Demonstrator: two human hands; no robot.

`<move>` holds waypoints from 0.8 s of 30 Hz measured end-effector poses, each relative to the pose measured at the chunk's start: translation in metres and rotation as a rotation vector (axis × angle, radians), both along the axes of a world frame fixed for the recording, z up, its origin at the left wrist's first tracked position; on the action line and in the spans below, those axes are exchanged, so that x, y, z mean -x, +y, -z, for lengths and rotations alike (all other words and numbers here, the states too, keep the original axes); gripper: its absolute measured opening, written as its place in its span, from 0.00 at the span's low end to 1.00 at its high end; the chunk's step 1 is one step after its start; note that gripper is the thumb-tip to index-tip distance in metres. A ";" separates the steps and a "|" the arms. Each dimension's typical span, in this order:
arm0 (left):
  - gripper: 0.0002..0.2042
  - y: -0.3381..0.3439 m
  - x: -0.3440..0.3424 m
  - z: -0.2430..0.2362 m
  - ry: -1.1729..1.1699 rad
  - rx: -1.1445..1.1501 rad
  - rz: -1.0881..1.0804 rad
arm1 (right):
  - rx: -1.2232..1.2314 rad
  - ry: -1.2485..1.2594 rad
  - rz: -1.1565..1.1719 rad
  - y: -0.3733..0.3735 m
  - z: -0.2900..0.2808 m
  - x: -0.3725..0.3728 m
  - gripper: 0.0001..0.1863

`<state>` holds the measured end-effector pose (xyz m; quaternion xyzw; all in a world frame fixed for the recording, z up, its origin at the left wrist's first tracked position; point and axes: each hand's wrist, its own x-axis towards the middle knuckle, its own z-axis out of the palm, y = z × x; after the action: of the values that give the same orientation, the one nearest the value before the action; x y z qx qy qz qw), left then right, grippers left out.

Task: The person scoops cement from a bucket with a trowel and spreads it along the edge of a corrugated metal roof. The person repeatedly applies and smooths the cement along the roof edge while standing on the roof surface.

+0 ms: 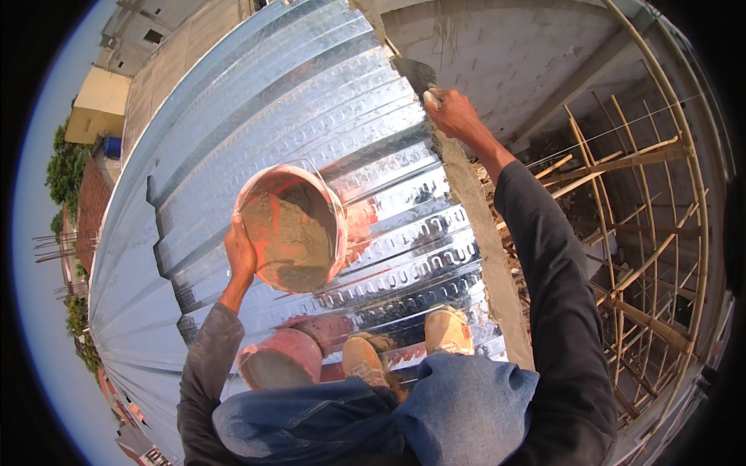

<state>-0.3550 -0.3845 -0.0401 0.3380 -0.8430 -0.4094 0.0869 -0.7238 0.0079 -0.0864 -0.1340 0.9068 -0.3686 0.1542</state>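
The right hand is closed around the handle of a trowel, its fingers curled together. The dark blade reaches up and left from the grip, over the mortar strip that edges the corrugated metal sheet. The right arm is extended forward from the lower right, its black sleeve running up to a bare wrist beside that strip.

The left hand is against the left side of a reddish bucket, touching its outer wall below the rim; how far its fingers wrap around cannot be told, as part of them is hidden. The left forearm rises from the lower left, bent at the elbow, in a dark sleeve.

Just right of the left hand, grey mortar lies inside the tilted bucket, its mouth facing the person. A second bucket stands below the left hand, near the shoes. To the right of the right hand, well apart from it, are bamboo poles.
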 end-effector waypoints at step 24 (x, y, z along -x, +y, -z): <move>0.38 0.009 0.006 -0.008 0.011 0.032 0.055 | 0.046 0.195 0.071 0.004 -0.010 0.032 0.30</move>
<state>-0.3613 -0.3752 -0.0324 0.3111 -0.8579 -0.3999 0.0856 -0.7559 0.0115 -0.0766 -0.1403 0.9130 -0.3800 0.0490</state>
